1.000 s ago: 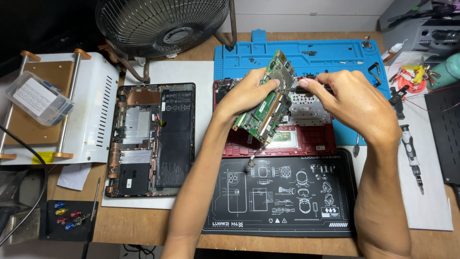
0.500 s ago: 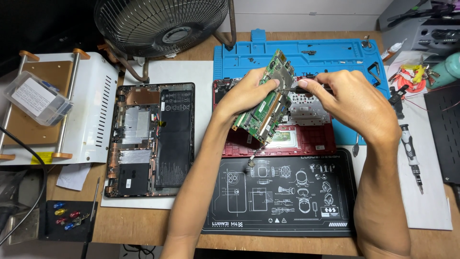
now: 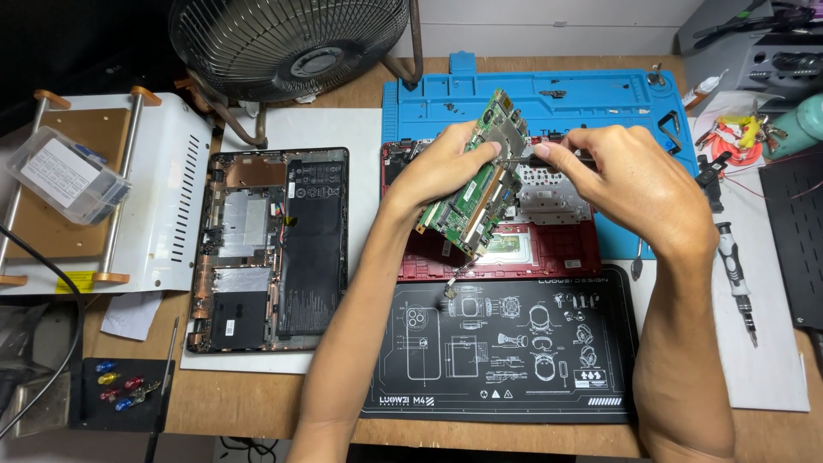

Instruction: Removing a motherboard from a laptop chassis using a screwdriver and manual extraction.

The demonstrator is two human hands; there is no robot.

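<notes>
1. Above the middle of the table (image 3: 257,403), the left hand (image 3: 441,167) holds a green board (image 3: 480,184) tilted up on edge, fingers closed around its left side with the thumb on the near face.
2. Beside it, the right hand (image 3: 621,176) is closed in a pinch at the board's upper right edge; thumb and forefinger grip a thin, pale tool or part, too small to tell which, whose tip touches the board.
3. A short cable with a small plug hangs from the board's lower end, over the near edge of the red case (image 3: 549,249).
4. That red case lies open under the hands, with a silver shield plate showing inside it.
5. Behind the red case, toward the far edge, lies a blue mat (image 3: 583,99) with small screws and parts in its trays.
6. In front of the red case, at the near edge, lies a black mat (image 3: 506,351) printed with white line drawings.
7. Left of the hands, a black case (image 3: 274,249) lies open on a white sheet, its dark battery and copper parts exposed.
8. At the far edge stands a fan (image 3: 291,43).
9. Near the right edge, a screwdriver (image 3: 737,279) lies on another white sheet, well apart from the right hand.
10. At the left edge sits a white machine (image 3: 171,197), a clear plastic box (image 3: 64,176) on top.
</notes>
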